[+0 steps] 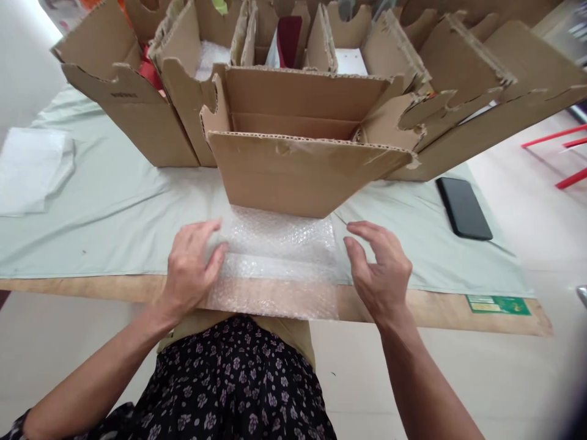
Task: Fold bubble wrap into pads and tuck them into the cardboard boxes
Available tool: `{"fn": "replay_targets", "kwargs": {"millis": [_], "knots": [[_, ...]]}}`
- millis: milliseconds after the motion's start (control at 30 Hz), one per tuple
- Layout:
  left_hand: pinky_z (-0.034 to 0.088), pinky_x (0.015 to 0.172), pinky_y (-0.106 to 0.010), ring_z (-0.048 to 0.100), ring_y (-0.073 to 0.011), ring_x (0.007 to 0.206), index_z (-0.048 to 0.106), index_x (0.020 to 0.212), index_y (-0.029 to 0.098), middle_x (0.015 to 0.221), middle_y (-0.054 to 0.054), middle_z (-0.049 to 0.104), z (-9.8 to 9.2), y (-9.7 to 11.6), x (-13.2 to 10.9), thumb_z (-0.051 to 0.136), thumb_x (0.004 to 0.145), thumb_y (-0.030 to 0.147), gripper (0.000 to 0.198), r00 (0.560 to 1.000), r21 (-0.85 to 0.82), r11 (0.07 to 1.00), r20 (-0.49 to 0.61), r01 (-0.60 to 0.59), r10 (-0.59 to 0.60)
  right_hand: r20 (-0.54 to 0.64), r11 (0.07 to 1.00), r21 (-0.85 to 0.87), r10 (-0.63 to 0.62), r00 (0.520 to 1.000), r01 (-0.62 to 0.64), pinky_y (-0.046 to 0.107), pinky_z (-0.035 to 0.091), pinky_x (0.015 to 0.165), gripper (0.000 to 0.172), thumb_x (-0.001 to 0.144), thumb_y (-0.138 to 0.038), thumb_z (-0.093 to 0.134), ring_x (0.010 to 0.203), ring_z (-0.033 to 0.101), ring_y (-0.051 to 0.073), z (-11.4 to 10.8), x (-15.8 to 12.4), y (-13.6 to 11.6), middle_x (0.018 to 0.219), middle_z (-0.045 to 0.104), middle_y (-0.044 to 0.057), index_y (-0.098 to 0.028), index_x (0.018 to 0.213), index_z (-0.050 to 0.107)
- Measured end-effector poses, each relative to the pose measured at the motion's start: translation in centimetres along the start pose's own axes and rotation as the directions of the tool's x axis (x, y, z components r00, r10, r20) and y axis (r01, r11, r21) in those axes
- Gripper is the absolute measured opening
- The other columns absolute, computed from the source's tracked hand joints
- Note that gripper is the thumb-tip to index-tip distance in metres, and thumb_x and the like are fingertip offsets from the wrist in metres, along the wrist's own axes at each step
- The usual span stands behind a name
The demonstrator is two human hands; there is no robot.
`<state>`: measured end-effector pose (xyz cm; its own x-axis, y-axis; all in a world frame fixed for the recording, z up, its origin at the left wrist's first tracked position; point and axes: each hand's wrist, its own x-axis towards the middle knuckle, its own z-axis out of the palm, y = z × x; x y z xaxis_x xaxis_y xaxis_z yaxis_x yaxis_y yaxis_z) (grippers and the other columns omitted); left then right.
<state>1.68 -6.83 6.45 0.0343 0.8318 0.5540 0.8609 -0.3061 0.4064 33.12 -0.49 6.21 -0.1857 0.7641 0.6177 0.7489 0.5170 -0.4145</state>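
Observation:
A sheet of clear bubble wrap [279,263] lies flat at the table's front edge, its far end reaching the base of a cardboard box [284,174]. My left hand [190,266] is beside the sheet's left edge, fingers apart and curved, with nothing in it. On the other side, my right hand [380,266] hovers just past the right edge, thumb and fingers apart and holding nothing. The nearest box is open at the top, and its visible inside shows bare cardboard walls.
Behind stands a row of open cardboard boxes [132,131], some with items inside. A black phone [464,208] lies on the green cloth [110,226] at right. White wrapping sheets [34,168] are at far left. Red metal legs [554,137] stand beyond the table.

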Motion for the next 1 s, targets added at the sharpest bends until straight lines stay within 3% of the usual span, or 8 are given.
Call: {"fn": "replay_targets", "kwargs": {"millis": [67,133,233,333,567,767,867,1000], "knots": [[0.056,0.104,-0.046,0.066,-0.0282,0.123,0.066,0.126,0.019,0.121,-0.012,0.073,-0.2,1.1,-0.2,0.057,0.099,0.010,0.030,0.976,0.009,0.982,0.107,-0.190,0.188,0.101,0.993,-0.006,-0.118,0.988,0.120,0.042,0.056,0.099,0.019,0.102,-0.019,0.059,0.114,0.071,0.026,-0.2,-0.5,-2.0,0.123,0.076,0.011,-0.021,0.118,0.070],[0.052,0.112,-0.050,0.059,-0.0320,0.136,0.066,0.128,0.017,0.135,-0.015,0.070,0.5,1.9,-0.3,0.056,0.100,0.012,0.030,0.916,0.013,0.948,0.262,-0.319,0.304,0.270,0.975,-0.018,-0.208,0.940,0.220,0.044,0.054,0.104,0.028,0.103,-0.022,0.057,0.129,0.065,0.029,0.6,-1.1,-3.5,0.142,0.068,0.014,-0.019,0.130,0.067],[0.044,0.119,-0.061,0.050,-0.0404,0.147,0.061,0.142,0.013,0.154,-0.022,0.057,2.1,2.1,-0.7,0.058,0.103,0.029,0.043,0.828,0.075,0.930,0.484,-0.361,0.282,0.507,0.946,-0.082,-0.231,0.831,0.313,0.051,0.047,0.112,0.049,0.105,-0.040,0.055,0.146,0.051,0.035,2.5,-2.2,-3.9,0.159,0.053,0.018,-0.015,0.148,0.057],[0.033,0.124,-0.067,0.039,-0.0446,0.154,0.054,0.152,0.015,0.165,-0.023,0.043,3.0,1.6,-1.2,0.058,0.102,0.038,0.055,0.785,0.128,0.937,0.589,-0.325,0.192,0.593,0.933,-0.131,-0.198,0.781,0.336,0.053,0.037,0.121,0.065,0.104,-0.053,0.054,0.152,0.043,0.035,3.8,-3.2,-3.0,0.165,0.046,0.018,-0.015,0.156,0.050],[0.023,0.129,-0.063,0.030,-0.0405,0.159,0.050,0.156,0.022,0.170,-0.016,0.037,2.9,1.5,-1.6,0.056,0.102,0.043,0.058,0.772,0.144,0.949,0.621,-0.280,0.134,0.612,0.943,-0.127,-0.170,0.773,0.308,0.049,0.033,0.123,0.060,0.107,-0.053,0.047,0.154,0.038,0.031,3.2,-3.3,-2.7,0.168,0.042,0.013,-0.019,0.156,0.051],[0.021,0.130,-0.062,0.032,-0.0400,0.159,0.050,0.156,0.021,0.171,-0.016,0.037,3.1,1.2,-1.7,0.055,0.103,0.043,0.057,0.784,0.132,0.950,0.603,-0.282,0.148,0.548,0.942,-0.193,-0.130,0.826,0.276,0.052,0.037,0.120,0.053,0.108,-0.047,0.044,0.151,0.043,0.034,3.3,-2.1,-2.5,0.164,0.048,0.016,-0.018,0.152,0.056],[0.025,0.128,-0.063,0.034,-0.0403,0.157,0.052,0.155,0.020,0.170,-0.018,0.039,2.7,1.3,-1.5,0.056,0.102,0.040,0.056,0.777,0.099,0.955,0.608,-0.281,0.165,0.554,0.942,-0.207,-0.110,0.825,0.265,0.054,0.038,0.119,0.054,0.107,-0.047,0.047,0.150,0.044,0.035,3.8,-2.1,-2.0,0.164,0.047,0.015,-0.019,0.153,0.055],[0.023,0.127,-0.069,0.032,-0.0440,0.157,0.050,0.156,0.018,0.170,-0.021,0.037,1.8,1.6,-1.3,0.061,0.099,0.040,0.062,0.814,0.099,0.965,0.563,-0.242,0.146,0.556,0.944,-0.205,-0.104,0.825,0.257,0.054,0.037,0.120,0.055,0.107,-0.047,0.048,0.151,0.043,0.034,3.9,-2.4,-2.0,0.166,0.046,0.015,-0.019,0.154,0.053]]}}
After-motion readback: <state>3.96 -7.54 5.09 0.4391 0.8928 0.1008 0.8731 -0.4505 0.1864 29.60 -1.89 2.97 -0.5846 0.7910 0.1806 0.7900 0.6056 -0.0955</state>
